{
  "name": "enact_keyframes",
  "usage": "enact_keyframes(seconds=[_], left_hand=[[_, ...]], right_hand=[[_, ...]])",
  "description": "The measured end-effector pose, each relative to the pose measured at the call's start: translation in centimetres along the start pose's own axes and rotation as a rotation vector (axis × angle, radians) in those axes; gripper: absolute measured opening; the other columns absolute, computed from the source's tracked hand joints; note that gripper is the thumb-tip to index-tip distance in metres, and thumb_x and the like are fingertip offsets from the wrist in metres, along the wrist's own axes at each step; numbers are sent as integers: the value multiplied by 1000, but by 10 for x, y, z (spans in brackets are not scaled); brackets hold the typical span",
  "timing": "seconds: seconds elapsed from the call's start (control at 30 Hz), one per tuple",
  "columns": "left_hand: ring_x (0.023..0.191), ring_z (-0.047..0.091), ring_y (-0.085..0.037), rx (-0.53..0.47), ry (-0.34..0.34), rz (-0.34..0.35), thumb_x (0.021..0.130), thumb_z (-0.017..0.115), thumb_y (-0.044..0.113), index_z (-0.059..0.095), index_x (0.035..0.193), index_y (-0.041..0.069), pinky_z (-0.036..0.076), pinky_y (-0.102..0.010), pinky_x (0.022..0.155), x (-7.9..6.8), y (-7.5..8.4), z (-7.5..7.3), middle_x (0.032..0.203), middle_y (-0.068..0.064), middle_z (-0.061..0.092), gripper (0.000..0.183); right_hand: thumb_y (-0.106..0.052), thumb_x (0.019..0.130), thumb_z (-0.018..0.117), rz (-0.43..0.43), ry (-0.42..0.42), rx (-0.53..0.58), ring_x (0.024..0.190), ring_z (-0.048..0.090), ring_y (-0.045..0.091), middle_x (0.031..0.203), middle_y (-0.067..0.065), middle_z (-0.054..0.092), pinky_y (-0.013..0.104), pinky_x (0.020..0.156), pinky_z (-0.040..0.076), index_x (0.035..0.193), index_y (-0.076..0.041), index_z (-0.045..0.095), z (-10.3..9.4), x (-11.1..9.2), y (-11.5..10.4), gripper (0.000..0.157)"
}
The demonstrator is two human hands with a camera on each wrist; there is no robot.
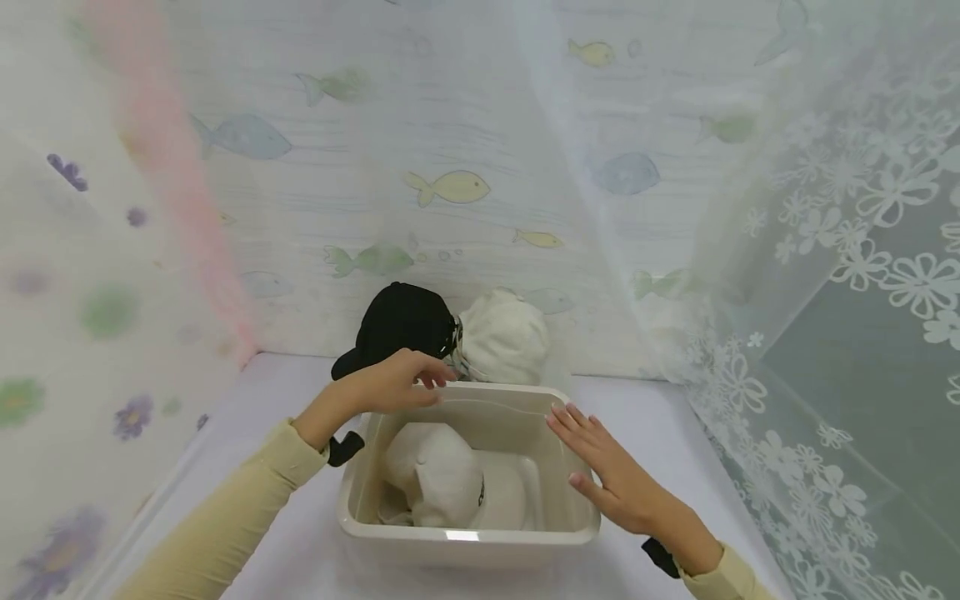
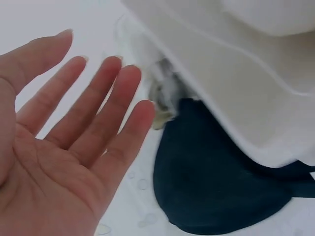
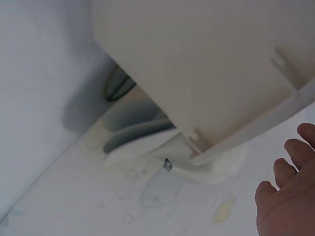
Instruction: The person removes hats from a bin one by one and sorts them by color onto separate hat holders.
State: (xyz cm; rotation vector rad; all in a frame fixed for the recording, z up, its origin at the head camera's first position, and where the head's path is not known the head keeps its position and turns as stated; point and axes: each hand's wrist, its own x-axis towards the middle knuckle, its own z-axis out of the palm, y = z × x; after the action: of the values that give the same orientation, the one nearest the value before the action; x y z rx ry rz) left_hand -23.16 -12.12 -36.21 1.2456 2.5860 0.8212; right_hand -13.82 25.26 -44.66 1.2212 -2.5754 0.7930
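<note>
A cream plastic bin (image 1: 462, 552) stands on the white surface with a pale cap (image 1: 442, 475) lying inside it. Over the bin's far left corner hovers my left hand (image 1: 393, 383); in the left wrist view its palm faces the camera, fingers extended, holding nothing. My right hand (image 1: 611, 475) is at the bin's right rim, fingers straight; whether it touches the rim I cannot tell. Behind the bin sit a black cap (image 1: 405, 325) and a white cap (image 1: 504, 337), side by side. The black cap (image 2: 211, 172) also shows beside the bin in the left wrist view.
A sheer curtain with printed fish (image 1: 453, 187) hangs right behind the caps. Floral netting (image 1: 892, 192) drapes along the right side, and a flower-patterned curtain (image 1: 67, 333) with a pink strip (image 1: 172, 167) on the left. White cloth (image 1: 645, 417) covers the surface around the bin.
</note>
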Motion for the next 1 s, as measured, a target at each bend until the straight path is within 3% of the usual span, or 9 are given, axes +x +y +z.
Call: enact_keyframes(seconds=[0.17, 0.37, 0.7, 1.0], left_hand=[[106, 67, -29, 7, -31, -19, 97, 66, 7, 70, 122, 2, 57, -47, 94, -17, -3, 8, 119, -11, 72, 25], [110, 67, -33, 33, -84, -19, 94, 70, 6, 71, 120, 2, 56, -48, 96, -24, -7, 17, 121, -11, 72, 27], [111, 63, -25, 116, -150, -39, 83, 79, 5, 74, 116, 10, 52, -42, 100, -37, -13, 39, 117, -1, 72, 33], [111, 63, -25, 140, -89, 15, 80, 82, 3, 73, 115, 9, 53, -41, 99, -49, -9, 51, 118, -4, 72, 36]], right_hand=[[-43, 109, 41, -44, -59, -94, 157, 15, 32, 169, 9, 23, 26, 127, -6, 161, -9, 28, 14, -17, -7, 63], [-41, 108, 44, -53, -75, -135, 154, 20, 38, 169, 8, 21, 27, 127, -6, 162, -13, 26, 27, -24, -10, 63], [-52, 110, 29, -86, -44, -188, 153, 24, 38, 168, 10, 25, 29, 128, -2, 160, -8, 31, 29, -25, -9, 67], [-55, 109, 25, -82, -31, -196, 150, 29, 40, 167, 9, 27, 26, 127, -1, 161, -11, 29, 28, -31, -11, 69]])
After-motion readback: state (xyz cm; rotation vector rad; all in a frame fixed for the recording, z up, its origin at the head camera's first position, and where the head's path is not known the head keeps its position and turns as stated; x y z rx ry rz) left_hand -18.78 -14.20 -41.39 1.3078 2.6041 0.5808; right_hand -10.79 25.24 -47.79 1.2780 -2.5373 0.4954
